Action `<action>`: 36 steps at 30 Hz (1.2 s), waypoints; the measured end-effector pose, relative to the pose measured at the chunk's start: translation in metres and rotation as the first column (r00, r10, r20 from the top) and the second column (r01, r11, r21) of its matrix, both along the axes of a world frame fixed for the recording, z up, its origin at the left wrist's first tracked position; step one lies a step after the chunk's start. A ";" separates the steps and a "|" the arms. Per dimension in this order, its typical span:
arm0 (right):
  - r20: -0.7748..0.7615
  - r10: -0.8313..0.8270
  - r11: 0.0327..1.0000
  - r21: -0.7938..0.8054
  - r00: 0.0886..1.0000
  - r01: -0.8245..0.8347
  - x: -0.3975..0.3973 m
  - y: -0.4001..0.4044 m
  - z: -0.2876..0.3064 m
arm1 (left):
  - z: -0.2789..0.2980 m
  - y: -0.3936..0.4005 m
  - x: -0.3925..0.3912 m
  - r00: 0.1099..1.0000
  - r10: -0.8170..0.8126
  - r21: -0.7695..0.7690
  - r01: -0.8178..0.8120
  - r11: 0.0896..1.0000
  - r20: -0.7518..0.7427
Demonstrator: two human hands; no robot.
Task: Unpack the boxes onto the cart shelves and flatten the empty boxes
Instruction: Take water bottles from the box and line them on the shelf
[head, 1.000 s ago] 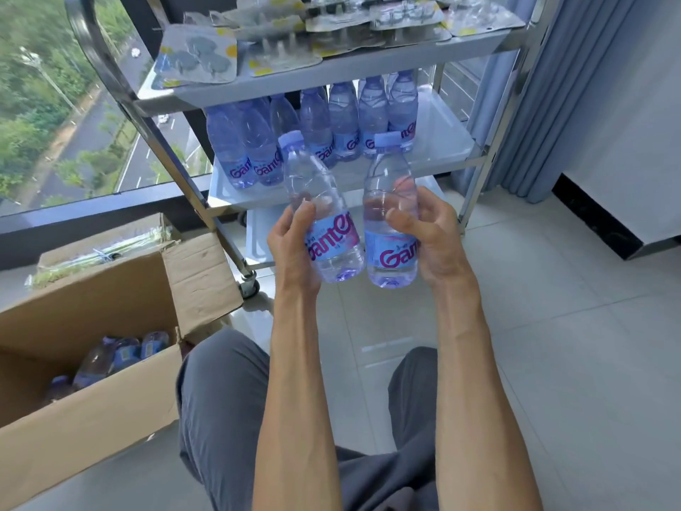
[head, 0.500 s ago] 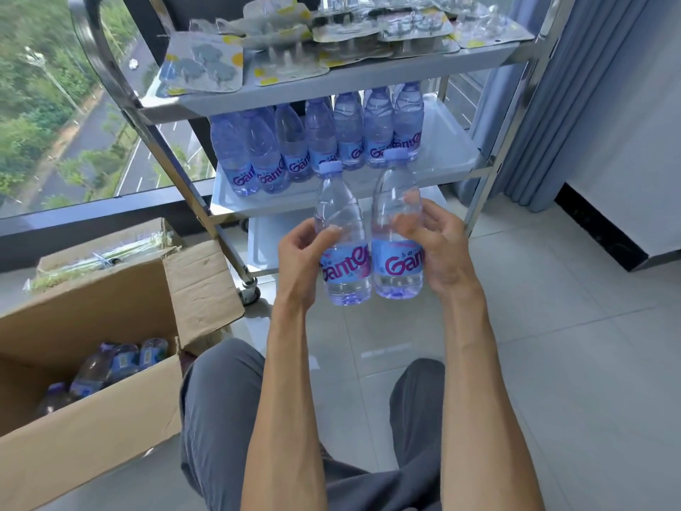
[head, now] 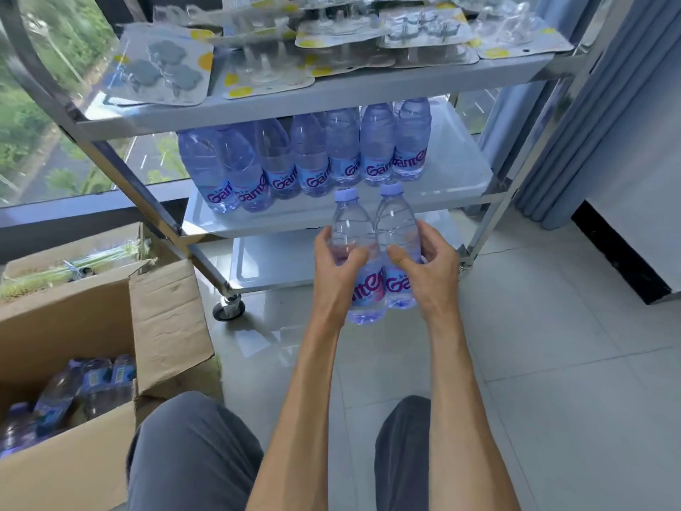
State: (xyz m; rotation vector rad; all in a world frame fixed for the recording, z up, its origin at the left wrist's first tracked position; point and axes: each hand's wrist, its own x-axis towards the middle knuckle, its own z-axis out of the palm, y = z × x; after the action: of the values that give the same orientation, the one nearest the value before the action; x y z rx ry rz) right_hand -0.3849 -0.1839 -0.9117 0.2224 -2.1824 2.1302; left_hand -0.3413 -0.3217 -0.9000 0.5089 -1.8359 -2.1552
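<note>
Left hand wrapped round one bottle, right hand round other bottle — both upright, touching, just short of middle shelf; free space lies ahead-right of bottle row.

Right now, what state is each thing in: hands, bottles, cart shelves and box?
Left hand: grips the left bottle, upright.
Right hand: grips the right bottle, upright.
Middle shelf: row of bottles standing at its left and middle, right end bare.
Top shelf: covered with blister packs.
Bottom shelf: nothing visible on it.
Box: open, bottles inside.
</note>
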 end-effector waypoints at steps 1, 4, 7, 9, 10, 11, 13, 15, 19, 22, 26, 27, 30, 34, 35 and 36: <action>-0.001 0.008 1.000 0.004 1.000 -0.008 -0.012 0.003 -0.001 | 0.000 -0.001 -0.011 1.000 -0.004 -0.063 0.005 0.998 0.015; -0.003 -0.016 0.999 -0.033 1.000 0.016 -0.047 0.007 -0.003 | 0.003 -0.008 -0.047 0.999 -0.006 -0.147 0.001 0.989 -0.034; 0.017 -0.101 0.993 -0.062 0.995 0.102 -0.086 0.005 0.000 | 0.005 -0.015 -0.084 0.996 0.059 -0.202 -0.072 0.977 -0.069; -0.008 -0.118 0.991 -0.060 0.993 0.117 -0.113 0.003 0.005 | 0.007 -0.015 -0.107 0.993 0.087 -0.288 -0.108 0.952 -0.086; -0.022 -0.129 0.990 -0.052 0.991 0.128 -0.124 0.002 0.008 | 0.007 -0.015 -0.116 0.991 0.100 -0.328 -0.123 0.937 -0.086; -0.038 -0.146 0.989 -0.033 0.989 0.144 -0.136 0.001 0.011 | 0.009 -0.015 -0.127 0.990 0.116 -0.352 -0.137 0.926 -0.082; -0.080 -0.175 0.983 0.047 0.981 0.179 -0.155 0.000 0.014 | 0.012 -0.014 -0.145 0.986 0.135 -0.355 -0.160 0.921 -0.093; -0.109 -0.176 0.979 0.085 0.978 0.186 -0.168 0.000 0.014 | 0.014 -0.011 -0.156 0.985 0.130 -0.378 -0.162 0.912 -0.110; -0.150 -0.172 0.981 0.065 0.974 0.184 -0.180 -0.002 0.007 | 0.015 -0.002 -0.169 0.985 0.083 -0.457 -0.144 0.878 -0.151; -0.165 -0.170 0.983 0.045 0.972 0.179 -0.183 0.000 0.000 | 0.014 0.003 -0.175 0.981 0.085 -0.466 -0.159 0.870 -0.176; -0.142 -0.180 0.983 0.012 0.973 0.183 -0.185 -0.001 -0.001 | 0.012 0.007 -0.180 0.979 0.111 -0.443 -0.178 0.878 -0.173; -0.136 -0.182 0.983 0.006 0.974 0.185 -0.186 -0.002 0.000 | 0.011 0.009 -0.180 0.977 0.115 -0.448 -0.186 0.874 -0.181; -0.135 -0.173 0.984 0.012 0.976 0.176 -0.189 -0.005 0.001 | 0.006 0.011 -0.177 0.970 0.128 -0.464 -0.213 0.860 -0.209; -0.151 -0.190 0.981 0.013 0.970 0.194 -0.196 -0.012 0.001 | 0.004 0.006 -0.177 0.967 0.139 -0.468 -0.225 0.855 -0.211; -0.152 -0.198 0.979 0.011 0.968 0.202 -0.197 -0.014 0.000 | 0.003 0.006 -0.177 0.966 0.142 -0.465 -0.230 0.855 -0.216; -0.152 -0.203 0.978 0.007 0.967 0.206 -0.197 -0.016 -0.001 | 0.003 0.006 -0.177 0.963 0.148 -0.461 -0.238 0.855 -0.223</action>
State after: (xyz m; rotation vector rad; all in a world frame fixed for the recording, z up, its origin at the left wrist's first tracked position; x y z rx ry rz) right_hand -0.5824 -0.1999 -0.9124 0.1469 -2.0478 1.9147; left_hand -0.5182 -0.3154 -0.8969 0.3498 -2.0216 -1.4761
